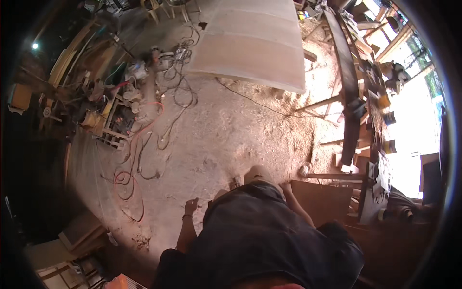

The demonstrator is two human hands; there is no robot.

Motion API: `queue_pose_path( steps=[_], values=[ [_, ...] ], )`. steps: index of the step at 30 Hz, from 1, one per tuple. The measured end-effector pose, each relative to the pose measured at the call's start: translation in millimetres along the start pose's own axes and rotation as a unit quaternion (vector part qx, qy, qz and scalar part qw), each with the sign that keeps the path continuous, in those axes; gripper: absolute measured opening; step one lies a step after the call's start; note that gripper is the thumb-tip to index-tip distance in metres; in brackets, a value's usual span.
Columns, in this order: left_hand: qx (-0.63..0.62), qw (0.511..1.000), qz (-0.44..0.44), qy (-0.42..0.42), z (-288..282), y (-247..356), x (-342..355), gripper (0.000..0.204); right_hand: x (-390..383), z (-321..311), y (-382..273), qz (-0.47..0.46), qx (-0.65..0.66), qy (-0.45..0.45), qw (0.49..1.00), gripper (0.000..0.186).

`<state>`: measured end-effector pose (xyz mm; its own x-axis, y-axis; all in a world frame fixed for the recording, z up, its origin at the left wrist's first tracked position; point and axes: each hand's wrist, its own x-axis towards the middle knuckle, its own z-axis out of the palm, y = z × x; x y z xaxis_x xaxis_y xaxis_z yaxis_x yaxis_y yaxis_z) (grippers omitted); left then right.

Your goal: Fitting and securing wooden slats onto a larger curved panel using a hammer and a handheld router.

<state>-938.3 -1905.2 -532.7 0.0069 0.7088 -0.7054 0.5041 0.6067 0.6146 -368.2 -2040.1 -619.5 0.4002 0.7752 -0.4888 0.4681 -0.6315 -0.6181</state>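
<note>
My left hand (191, 207) hangs at my left side over the dusty floor, a band around its wrist. Its fingers look loosely curled, and I see nothing in them. My right hand (286, 187) is down by my right thigh, beside the upper left corner of a flat brown board (321, 198). Its fingers are small and partly hidden, so whether it touches the board is unclear. Ahead of me lies a large pale panel (245, 53), raised above the floor.
Hoses and cables (130, 185) lie looped on the floor (207, 159) to the left, near a cluttered wooden crate (118, 120). A long dark beam (347, 86) runs along the right over wood shavings (284, 127). Boards (82, 231) are stacked at the lower left.
</note>
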Motion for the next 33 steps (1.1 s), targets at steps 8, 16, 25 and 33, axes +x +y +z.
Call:
queue_pose_path(
  steps=[8, 16, 25, 33],
  values=[
    [-0.197, 0.977, 0.004, 0.085, -106, 118, 147, 0.029, 179, 25, -311, 0.148, 0.064, -0.066, 0.985, 0.03],
    [0.019, 0.998, -0.05, 0.02, -208, 123, 174, 0.034, 333, 87, -552, 0.014, -0.019, 0.028, 0.999, 0.027],
    [0.139, 0.99, -0.028, -0.028, -303, 127, 302, 0.037, 512, 103, -786, -0.093, -0.148, 0.133, 0.975, 0.057],
    [0.016, 0.997, 0.047, -0.063, -479, 330, 610, 0.024, 532, 105, -785, 0.175, -0.149, 0.131, 0.964, 0.069]
  ],
)
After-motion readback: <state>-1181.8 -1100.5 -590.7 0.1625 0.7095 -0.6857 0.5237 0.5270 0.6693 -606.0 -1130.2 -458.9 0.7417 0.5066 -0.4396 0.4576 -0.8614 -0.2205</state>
